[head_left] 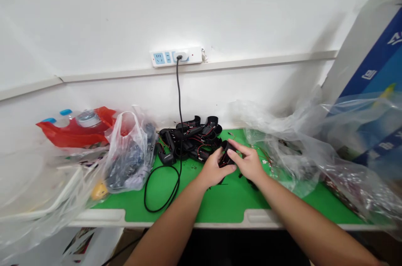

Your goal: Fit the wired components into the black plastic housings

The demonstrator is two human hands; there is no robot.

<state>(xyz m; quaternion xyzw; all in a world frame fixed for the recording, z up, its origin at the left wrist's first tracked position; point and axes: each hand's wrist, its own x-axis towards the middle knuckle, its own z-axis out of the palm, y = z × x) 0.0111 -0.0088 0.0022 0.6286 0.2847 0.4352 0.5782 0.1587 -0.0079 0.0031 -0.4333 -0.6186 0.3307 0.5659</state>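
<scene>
Both my hands meet over the green mat (188, 199) at the middle of the bench. My left hand (215, 169) and my right hand (248, 161) are closed together around a small black plastic part with red wires (226, 155). Just behind them lies a pile of similar black parts with red wiring (190, 140), touching the wall. Most of the held part is hidden by my fingers.
A black cable (179, 102) runs from a white power strip (176, 56) on the wall down into a loop on the mat. Clear plastic bags (130, 153) sit left, a red bag (75, 132) behind them, and large clear bags (292, 148) right beside a blue-and-white box (373, 69).
</scene>
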